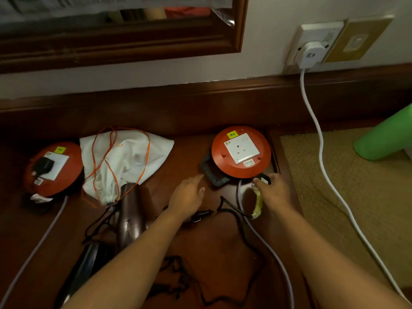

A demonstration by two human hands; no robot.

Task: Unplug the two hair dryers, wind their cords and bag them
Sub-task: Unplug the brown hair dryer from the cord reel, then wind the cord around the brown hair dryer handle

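We looked down on a dark wooden table [200, 253] set against a white wall. Our right hand [275, 189] was near the front edge of the right orange cable reel [240, 151], its fingers [259, 181] curled round a black plug [264, 179] that was out of the reel's white socket [242, 148], which stood empty. A yellowish tag [258, 206] hung below that hand along the black cord [234, 211], and the cord ran down across the table in loose bends. Our left hand [189, 195] hovered just left of the reel, fingers fairly straight and relaxed, holding nothing, its fingertips close to the reel's dark handle [209, 172].

On the far left sat a second orange cable reel [53, 169] with another black plug [42, 166] in its socket. Between the two reels lay a white drawstring bag [124, 157] with thin orange strings [145, 159], limp and crumpled on the table. Just in front of the bag's gathered mouth lay a brownish hair dryer [130, 212], its barrel touching the bag. A second, darker hair dryer [82, 270] lay lower left, partly hidden behind our left forearm. A tangle of black cord [176, 277] lay between our forearms.

A white plug [310, 53] sat in the wall socket [318, 39], its white cable [321, 152] trailing down over a woven mat [356, 197].
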